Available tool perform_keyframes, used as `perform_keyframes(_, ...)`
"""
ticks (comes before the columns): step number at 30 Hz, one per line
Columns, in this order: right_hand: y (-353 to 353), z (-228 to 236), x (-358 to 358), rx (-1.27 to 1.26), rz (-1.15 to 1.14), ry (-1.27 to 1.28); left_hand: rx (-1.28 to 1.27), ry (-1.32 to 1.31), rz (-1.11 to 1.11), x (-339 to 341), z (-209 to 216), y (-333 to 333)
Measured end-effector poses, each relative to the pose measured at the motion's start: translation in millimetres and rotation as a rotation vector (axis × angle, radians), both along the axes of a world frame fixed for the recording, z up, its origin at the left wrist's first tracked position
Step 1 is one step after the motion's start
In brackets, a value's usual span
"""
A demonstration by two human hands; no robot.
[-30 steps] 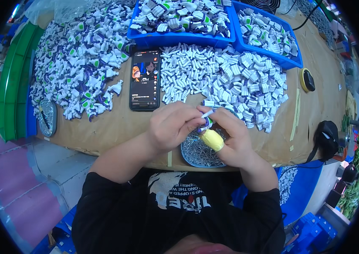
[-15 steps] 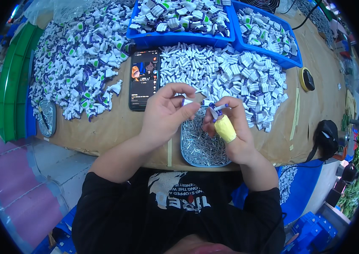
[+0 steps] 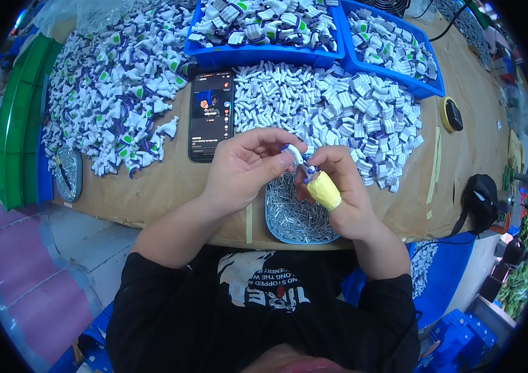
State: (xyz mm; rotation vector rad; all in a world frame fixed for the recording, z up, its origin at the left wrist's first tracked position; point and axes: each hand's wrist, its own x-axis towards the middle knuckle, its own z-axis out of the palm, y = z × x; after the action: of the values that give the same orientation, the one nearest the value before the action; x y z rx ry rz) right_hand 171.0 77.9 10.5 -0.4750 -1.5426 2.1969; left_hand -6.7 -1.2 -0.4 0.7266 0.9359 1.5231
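My left hand [image 3: 248, 166] pinches a small curved white plastic toy part [image 3: 294, 153] with a purple end between thumb and fingers. Close beside it, my right hand [image 3: 343, 186] has its fingers closed on a small purple-and-white toy part [image 3: 310, 168], mostly hidden by the fingers. The two parts meet or nearly meet; whether they are joined I cannot tell. Yellow tape [image 3: 325, 190] wraps my right thumb. Below both hands sits a tray of metal pins [image 3: 295, 217]. Just beyond them spreads a heap of small white parts [image 3: 270, 102].
A phone [image 3: 210, 118] lies left of the white parts. Blue bins [image 3: 264, 56] of toy pieces stand at the back. A large heap of white, purple and green pieces [image 3: 121, 99] fills the left, beside green crates [image 3: 18, 124]. A tape roll [image 3: 451, 115] lies at right.
My hands have drawn closer together. The white part in my left hand has turned from roughly level to slanting down toward the part in my right hand.
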Motion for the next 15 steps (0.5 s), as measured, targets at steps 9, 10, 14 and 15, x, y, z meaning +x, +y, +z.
perform_keyframes(9, 2.9, -9.8, 5.9, 0.25, 0.025, -0.053, 0.15, 0.171, 0.046, 4.1, -2.6, -4.8)
perform_keyframes(10, 3.2, -8.8, 5.3, 0.251, 0.025, -0.052, 0.194, 0.283, 0.075, 3.5, -3.7, -4.3)
perform_keyframes(14, 3.7, -4.4, 5.0, 0.104, 0.041, -0.01, 0.481, 0.943, 0.164, -7.1, 2.6, -0.1)
perform_keyframes(15, 4.0, -3.0, 5.1, 0.027, 0.052, 0.007, 0.484, 0.944, 0.163, -6.6, 2.0, 1.2)
